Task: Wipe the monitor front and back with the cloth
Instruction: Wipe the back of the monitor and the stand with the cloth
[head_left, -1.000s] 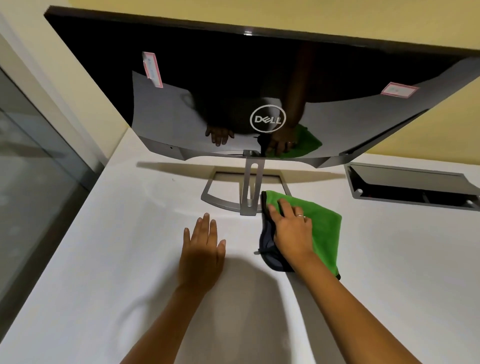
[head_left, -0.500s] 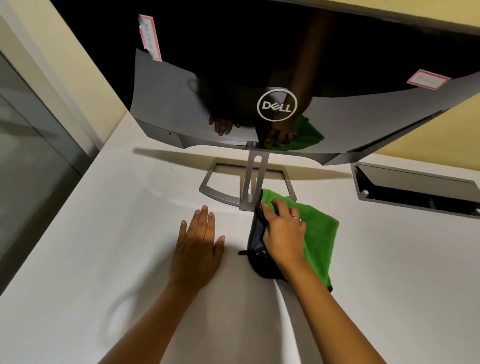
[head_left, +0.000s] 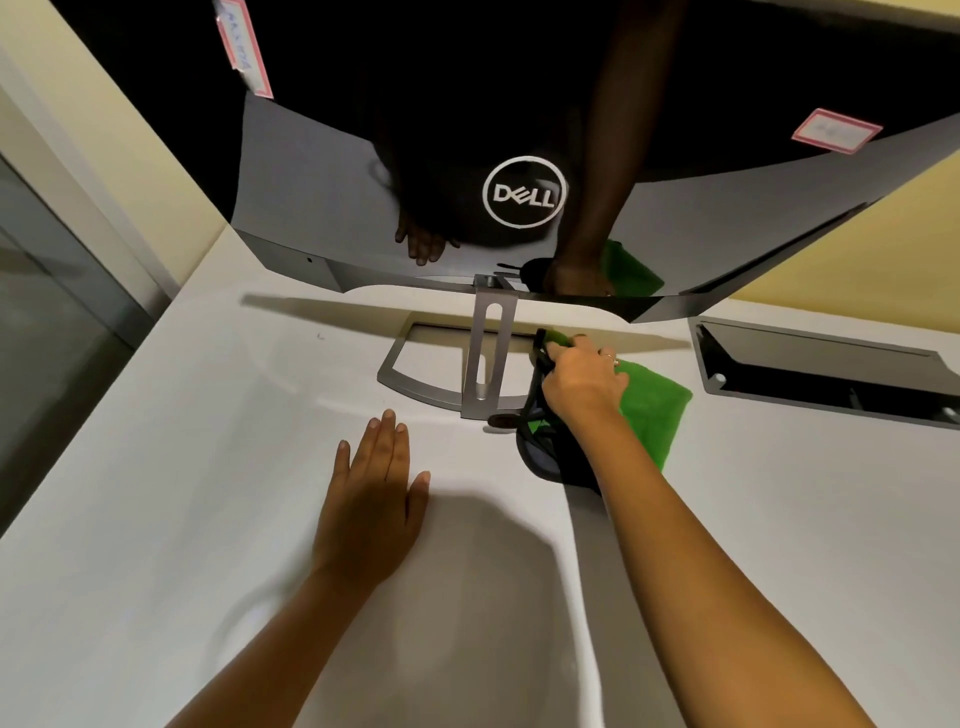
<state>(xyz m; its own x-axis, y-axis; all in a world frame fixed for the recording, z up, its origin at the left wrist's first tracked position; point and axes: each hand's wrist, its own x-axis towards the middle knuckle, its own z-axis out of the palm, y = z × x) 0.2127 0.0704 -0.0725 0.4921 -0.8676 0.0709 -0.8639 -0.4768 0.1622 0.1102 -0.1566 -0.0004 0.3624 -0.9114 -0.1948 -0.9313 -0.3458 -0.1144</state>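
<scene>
Two hands working below the monitor (head_left: 322, 171), its glossy back with the round logo facing the camera. Left hand (head_left: 371, 499) lying flat on the white surface (head_left: 156, 493), fingers straight and close together, holding nothing, probably bracing the body while leaning in. Right hand (head_left: 584, 384) curling round the near edge of the green cloth (head_left: 654, 410), fingers pinching it beside the grey stand (head_left: 485, 358), seemingly gathering it for lifting. Cloth lying partly on the surface, touching the stand's base, with a dark item (head_left: 540, 452) beneath it, identity unclear. Wiping apparently not yet begun. Sitting well apart at right, a grey tray-like part (head_left: 821, 374).
</scene>
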